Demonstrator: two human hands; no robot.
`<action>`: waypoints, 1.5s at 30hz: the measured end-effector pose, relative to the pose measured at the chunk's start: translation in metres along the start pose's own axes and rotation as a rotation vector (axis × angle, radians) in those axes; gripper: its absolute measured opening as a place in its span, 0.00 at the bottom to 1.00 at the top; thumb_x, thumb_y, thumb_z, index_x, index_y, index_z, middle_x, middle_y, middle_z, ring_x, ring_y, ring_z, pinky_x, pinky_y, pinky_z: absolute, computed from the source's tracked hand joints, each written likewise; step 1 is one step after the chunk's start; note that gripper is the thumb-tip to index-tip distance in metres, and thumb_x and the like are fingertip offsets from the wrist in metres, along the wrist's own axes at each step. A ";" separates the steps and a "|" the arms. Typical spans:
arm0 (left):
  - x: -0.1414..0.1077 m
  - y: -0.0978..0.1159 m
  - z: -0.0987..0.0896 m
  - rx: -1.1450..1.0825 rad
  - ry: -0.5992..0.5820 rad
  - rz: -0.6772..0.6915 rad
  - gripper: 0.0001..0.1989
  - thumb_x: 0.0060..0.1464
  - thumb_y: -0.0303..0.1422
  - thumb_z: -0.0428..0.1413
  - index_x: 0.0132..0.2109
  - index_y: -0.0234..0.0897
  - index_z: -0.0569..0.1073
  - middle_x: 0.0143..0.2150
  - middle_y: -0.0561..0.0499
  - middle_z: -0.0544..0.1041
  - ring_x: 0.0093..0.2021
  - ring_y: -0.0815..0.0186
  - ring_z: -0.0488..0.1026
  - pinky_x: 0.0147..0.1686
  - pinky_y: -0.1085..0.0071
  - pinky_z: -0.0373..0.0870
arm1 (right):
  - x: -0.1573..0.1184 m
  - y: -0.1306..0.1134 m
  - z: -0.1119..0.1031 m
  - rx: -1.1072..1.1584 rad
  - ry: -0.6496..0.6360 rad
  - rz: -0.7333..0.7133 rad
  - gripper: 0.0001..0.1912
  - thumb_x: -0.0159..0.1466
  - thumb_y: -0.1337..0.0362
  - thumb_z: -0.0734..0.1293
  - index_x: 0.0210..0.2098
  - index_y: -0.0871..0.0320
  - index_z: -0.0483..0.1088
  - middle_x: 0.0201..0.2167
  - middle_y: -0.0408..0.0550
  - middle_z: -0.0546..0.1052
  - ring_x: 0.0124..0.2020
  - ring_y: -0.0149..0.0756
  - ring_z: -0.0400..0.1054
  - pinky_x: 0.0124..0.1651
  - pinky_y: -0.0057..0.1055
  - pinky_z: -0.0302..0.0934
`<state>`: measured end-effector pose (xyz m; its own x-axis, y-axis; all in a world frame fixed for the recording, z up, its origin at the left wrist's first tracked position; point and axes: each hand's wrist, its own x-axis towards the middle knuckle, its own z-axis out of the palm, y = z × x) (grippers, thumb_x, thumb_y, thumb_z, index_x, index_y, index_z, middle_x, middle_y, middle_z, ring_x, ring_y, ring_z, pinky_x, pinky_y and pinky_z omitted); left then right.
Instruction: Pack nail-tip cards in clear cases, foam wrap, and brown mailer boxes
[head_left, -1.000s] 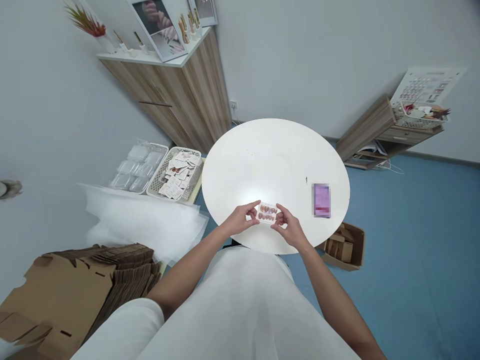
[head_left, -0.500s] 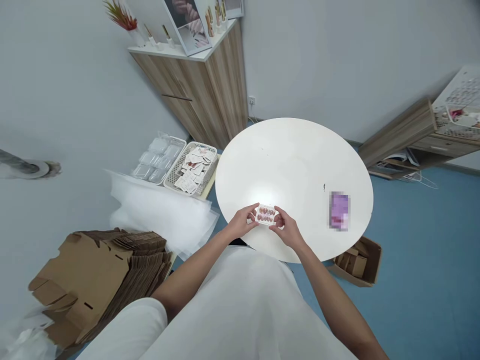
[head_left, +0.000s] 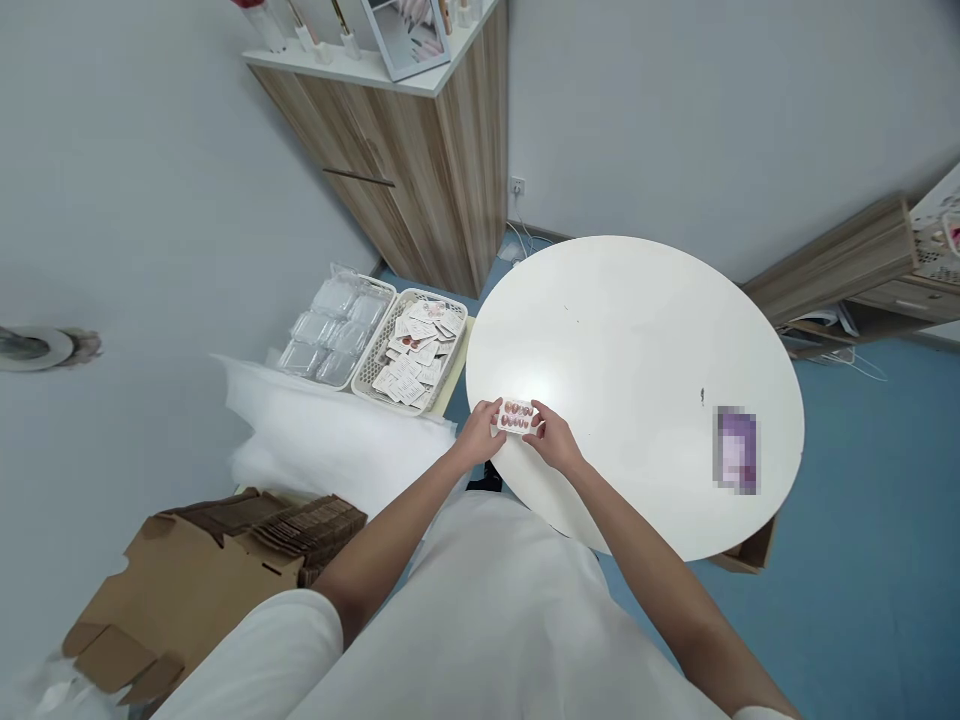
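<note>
One card (head_left: 517, 417), two hands, two baskets alongside

A single white card bearing two rows of reddish, nail-shaped pieces, apparently five to a row, is above the near-left part of one white oval table (head_left: 637, 320). Both hands are clamped on it: the left hand (head_left: 480, 437) pinches its left end between thumb and fingers, the right hand (head_left: 553, 440) its right end. Whether the card touches the tabletop cannot be told.

One purple item (head_left: 735, 450), too pixelated to identify, lies on the right side of the table.

Left of the table, two white baskets stand side by side. The left basket (head_left: 379, 325) holds clear plastic packs (head_left: 341, 368), about six showing. The right basket (head_left: 373, 372) holds a loose heap of printed cards (head_left: 420, 350), overlapping too much to count. Nearer the person are white sheets (head_left: 330, 440) and a stack of flattened cardboard (head_left: 187, 590), neither countable. One carton (head_left: 759, 550) sits partly under the table's right edge, its contents mostly hidden.
</note>
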<state>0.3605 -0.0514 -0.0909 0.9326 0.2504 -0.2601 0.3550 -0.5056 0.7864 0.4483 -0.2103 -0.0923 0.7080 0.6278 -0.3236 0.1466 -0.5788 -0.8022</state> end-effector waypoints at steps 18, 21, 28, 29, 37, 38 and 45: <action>0.057 -0.054 -0.018 0.076 -0.142 -0.129 0.33 0.45 0.26 0.50 0.60 0.29 0.53 0.49 0.41 0.60 0.47 0.61 0.65 0.46 0.68 0.62 | 0.071 0.001 0.057 -0.228 0.018 0.199 0.33 0.52 0.69 0.63 0.57 0.56 0.51 0.42 0.50 0.66 0.41 0.38 0.63 0.42 0.33 0.59; 0.053 -0.057 -0.016 0.084 -0.136 -0.123 0.33 0.45 0.26 0.50 0.60 0.30 0.51 0.51 0.41 0.60 0.48 0.61 0.64 0.47 0.67 0.62 | 0.063 0.002 0.062 -0.151 0.071 0.208 0.35 0.51 0.68 0.64 0.58 0.55 0.49 0.44 0.51 0.65 0.43 0.39 0.62 0.42 0.35 0.60; 0.043 -0.058 -0.012 0.045 -0.090 -0.091 0.34 0.44 0.24 0.49 0.60 0.33 0.51 0.54 0.42 0.61 0.52 0.60 0.62 0.50 0.65 0.60 | 0.040 0.002 0.082 0.365 0.219 0.255 0.38 0.49 0.66 0.65 0.57 0.52 0.48 0.52 0.51 0.62 0.49 0.37 0.60 0.50 0.38 0.58; 0.043 -0.057 -0.012 0.047 -0.088 -0.087 0.34 0.43 0.24 0.49 0.60 0.32 0.51 0.55 0.41 0.61 0.53 0.59 0.62 0.51 0.64 0.60 | 0.040 0.001 0.083 0.415 0.223 0.255 0.38 0.49 0.66 0.65 0.58 0.51 0.48 0.53 0.51 0.61 0.51 0.37 0.60 0.51 0.38 0.57; 0.056 -0.054 -0.013 0.033 -0.076 -0.065 0.35 0.42 0.23 0.49 0.60 0.33 0.51 0.57 0.42 0.60 0.56 0.58 0.59 0.55 0.62 0.56 | 0.049 -0.002 0.078 0.452 0.211 0.252 0.39 0.50 0.69 0.63 0.59 0.50 0.45 0.58 0.51 0.57 0.56 0.38 0.55 0.54 0.41 0.54; 0.056 -0.054 -0.013 0.032 -0.074 -0.065 0.35 0.42 0.23 0.49 0.60 0.33 0.51 0.57 0.42 0.60 0.56 0.57 0.58 0.55 0.61 0.56 | 0.050 -0.003 0.078 0.447 0.210 0.252 0.39 0.50 0.69 0.63 0.59 0.50 0.45 0.58 0.51 0.57 0.56 0.38 0.55 0.54 0.41 0.54; 0.054 -0.054 -0.015 0.024 -0.081 -0.043 0.34 0.44 0.24 0.49 0.60 0.32 0.52 0.57 0.42 0.60 0.57 0.58 0.58 0.55 0.62 0.56 | 0.049 -0.003 0.078 0.440 0.206 0.246 0.39 0.50 0.69 0.64 0.59 0.51 0.45 0.58 0.51 0.57 0.57 0.38 0.54 0.55 0.40 0.54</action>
<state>0.3907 0.0018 -0.1387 0.9182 0.2049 -0.3390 0.3956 -0.5156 0.7600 0.4281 -0.1369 -0.1447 0.8120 0.3612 -0.4585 -0.3120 -0.3952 -0.8640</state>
